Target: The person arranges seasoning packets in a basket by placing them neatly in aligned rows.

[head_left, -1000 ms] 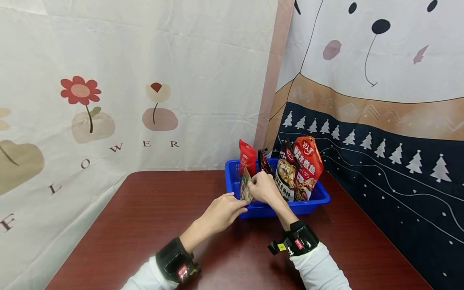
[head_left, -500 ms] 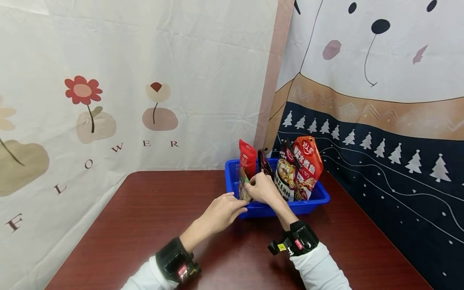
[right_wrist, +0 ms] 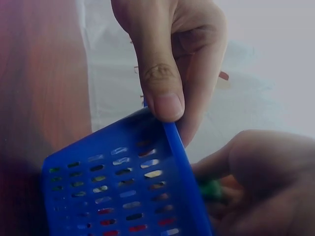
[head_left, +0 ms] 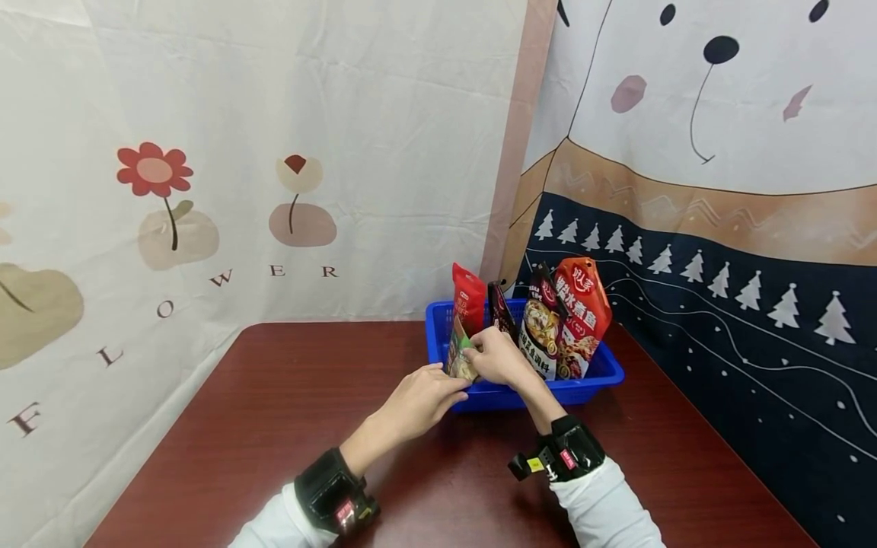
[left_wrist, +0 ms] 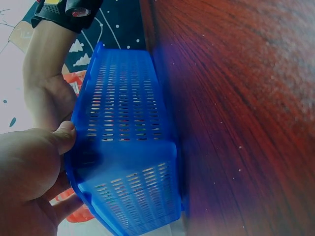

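Note:
My left hand [head_left: 421,399] grips the near left corner of a blue plastic basket [head_left: 562,393]. In the right wrist view its thumb [right_wrist: 167,105] lies on the rim, with the fingers behind. My right hand [head_left: 503,358] reaches into the basket's left part and pinches a small tan and green packet [head_left: 457,348], which stands upright just inside the left end. Behind that packet rises a red bag [head_left: 469,301]. To the right of the hand stand a narrow dark packet [head_left: 502,306], a black seasoning pouch [head_left: 540,331] and a red-orange pouch [head_left: 582,316].
The basket stands on a dark red-brown wooden table [head_left: 294,396], near its far right side. A pale cloth with printed flowers [head_left: 384,152] hangs behind. A dark cloth with white trees [head_left: 740,335] borders the right edge.
The tan and green packet has shifted slightly left, toward the basket's left end, with my right hand's fingertips on it. My left hand and the basket have stayed in place.

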The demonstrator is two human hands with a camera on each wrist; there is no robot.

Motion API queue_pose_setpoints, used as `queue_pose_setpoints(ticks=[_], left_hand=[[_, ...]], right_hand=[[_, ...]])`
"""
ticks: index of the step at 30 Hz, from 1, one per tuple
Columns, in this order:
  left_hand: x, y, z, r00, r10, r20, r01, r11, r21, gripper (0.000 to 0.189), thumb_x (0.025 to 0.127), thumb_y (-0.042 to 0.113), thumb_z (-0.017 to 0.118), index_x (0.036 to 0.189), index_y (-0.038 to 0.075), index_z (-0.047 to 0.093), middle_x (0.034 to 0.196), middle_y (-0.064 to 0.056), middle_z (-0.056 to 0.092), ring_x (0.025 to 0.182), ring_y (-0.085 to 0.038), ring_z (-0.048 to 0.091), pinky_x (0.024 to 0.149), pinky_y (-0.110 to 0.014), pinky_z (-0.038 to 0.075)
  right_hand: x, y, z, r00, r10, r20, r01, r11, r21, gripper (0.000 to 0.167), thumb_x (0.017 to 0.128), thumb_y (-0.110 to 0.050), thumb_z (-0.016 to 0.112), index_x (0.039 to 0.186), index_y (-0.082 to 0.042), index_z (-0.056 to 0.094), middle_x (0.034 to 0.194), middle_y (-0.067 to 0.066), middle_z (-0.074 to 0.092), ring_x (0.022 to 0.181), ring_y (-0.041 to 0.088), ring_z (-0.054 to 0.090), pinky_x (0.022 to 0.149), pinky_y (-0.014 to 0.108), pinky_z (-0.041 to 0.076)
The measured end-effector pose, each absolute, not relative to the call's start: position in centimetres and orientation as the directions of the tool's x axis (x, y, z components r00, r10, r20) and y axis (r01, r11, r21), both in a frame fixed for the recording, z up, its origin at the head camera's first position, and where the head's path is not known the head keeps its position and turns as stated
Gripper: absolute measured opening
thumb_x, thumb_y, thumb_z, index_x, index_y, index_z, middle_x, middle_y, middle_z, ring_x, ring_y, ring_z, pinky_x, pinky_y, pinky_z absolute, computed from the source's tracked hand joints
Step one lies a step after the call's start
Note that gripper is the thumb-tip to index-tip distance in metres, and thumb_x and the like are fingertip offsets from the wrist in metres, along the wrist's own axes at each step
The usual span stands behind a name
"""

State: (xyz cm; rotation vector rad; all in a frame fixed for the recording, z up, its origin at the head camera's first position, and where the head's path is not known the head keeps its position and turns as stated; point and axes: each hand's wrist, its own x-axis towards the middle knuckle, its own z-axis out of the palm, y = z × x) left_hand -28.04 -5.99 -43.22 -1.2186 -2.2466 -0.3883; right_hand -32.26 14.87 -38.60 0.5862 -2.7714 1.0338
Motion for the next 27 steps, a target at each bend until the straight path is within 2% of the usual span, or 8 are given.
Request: queue_pose_setpoints(ticks=[5, 7, 9, 13, 16, 21, 24, 27], left_hand=[[-28.1, -6.06, -43.31, -0.447, 0.681, 0.58, 0.834, 0.552, -0.006, 0.019, 0.107, 0.022, 0.079, 0.122, 0.012, 0.087, 0.108, 0.002, 0.089, 0.106, -0.016, 0.083, 0.117, -0.046, 0.062], [-28.09, -6.06, -43.31, -0.448, 0.681, 0.58, 0.833, 0.553, -0.005, 0.018, 0.107, 0.022, 0.079, 0.12, 0.012, 0.087, 0.107, 0.002, 0.089, 0.105, -0.016, 0.083, 0.117, -0.046, 0.062], [-28.09, -6.07, -43.32, -0.448, 0.681, 0.58, 0.833, 0.553, -0.005, 0.017, 0.107, 0.022, 0.079, 0.119, 0.012, 0.087, 0.106, 0.002, 0.089, 0.103, -0.016, 0.083, 0.117, -0.046, 0.062], [-28.11, -6.08, -43.33, -0.449, 0.679, 0.581, 0.837, 0.548, 0.006, 0.015, 0.107, 0.021, 0.079, 0.116, 0.011, 0.087, 0.098, 0.001, 0.088, 0.096, -0.015, 0.081, 0.116, -0.047, 0.062], [-28.14, -6.02, -43.32, -0.443, 0.68, 0.584, 0.842, 0.539, 0.011, 0.015, 0.107, 0.02, 0.079, 0.116, 0.011, 0.087, 0.096, 0.0, 0.087, 0.095, -0.015, 0.081, 0.115, -0.048, 0.063], [-28.03, -6.09, -43.34, -0.423, 0.672, 0.608, 0.851, 0.526, 0.011, 0.015, 0.106, 0.019, 0.08, 0.115, 0.01, 0.088, 0.099, -0.002, 0.087, 0.095, -0.015, 0.082, 0.114, -0.051, 0.064], [-27.82, -6.17, -43.28, -0.415, 0.652, 0.634, 0.85, 0.526, 0.015, 0.012, 0.104, 0.019, 0.083, 0.112, 0.012, 0.089, 0.098, -0.001, 0.087, 0.092, -0.014, 0.082, 0.1, -0.041, 0.069], [-27.61, -6.29, -43.08, -0.405, 0.633, 0.659, 0.849, 0.529, 0.014, 0.01, 0.101, 0.02, 0.087, 0.11, 0.014, 0.089, 0.096, 0.001, 0.087, 0.088, -0.012, 0.081, 0.084, -0.031, 0.068]], right_hand=[[-32.29, 14.9, -38.65, -0.923, -0.329, 0.2, -0.381, 0.7, -0.604, 0.055, 0.111, -0.012, 0.067, 0.064, -0.02, 0.04, 0.057, -0.007, 0.032, 0.048, 0.011, 0.038, 0.053, 0.024, 0.031], [-32.28, 14.86, -38.66, -0.921, -0.331, 0.204, -0.385, 0.698, -0.604, 0.053, 0.11, -0.014, 0.069, 0.063, -0.019, 0.045, 0.055, -0.006, 0.038, 0.047, 0.011, 0.045, 0.053, 0.024, 0.035], [-32.27, 14.78, -38.69, -0.92, -0.331, 0.208, -0.387, 0.694, -0.607, 0.046, 0.109, -0.017, 0.071, 0.065, -0.015, 0.058, 0.055, -0.004, 0.05, 0.048, 0.013, 0.055, 0.053, 0.025, 0.041], [-32.19, 14.67, -38.81, -0.926, -0.32, 0.202, -0.372, 0.673, -0.64, 0.024, 0.108, -0.024, 0.074, 0.096, -0.005, 0.083, 0.072, 0.002, 0.077, 0.056, 0.014, 0.072, 0.057, 0.028, 0.058], [-32.1, 14.65, -38.86, -0.93, -0.312, 0.193, -0.357, 0.649, -0.672, 0.031, 0.108, -0.03, 0.076, 0.117, -0.002, 0.083, 0.09, 0.01, 0.086, 0.063, 0.017, 0.078, 0.063, 0.032, 0.065], [-32.03, 14.61, -38.87, -0.918, -0.335, 0.212, -0.384, 0.616, -0.688, 0.036, 0.108, -0.037, 0.076, 0.12, -0.003, 0.083, 0.104, 0.014, 0.087, 0.072, 0.023, 0.083, 0.067, 0.033, 0.067], [-31.93, 14.57, -38.68, -0.911, -0.351, 0.215, -0.396, 0.604, -0.692, 0.038, 0.108, -0.041, 0.075, 0.119, -0.005, 0.083, 0.105, 0.015, 0.087, 0.076, 0.026, 0.083, 0.068, 0.033, 0.067], [-31.85, 14.55, -38.36, -0.908, -0.355, 0.222, -0.403, 0.596, -0.695, 0.038, 0.109, -0.041, 0.074, 0.121, -0.006, 0.083, 0.108, 0.017, 0.087, 0.078, 0.029, 0.084, 0.071, 0.035, 0.067]])
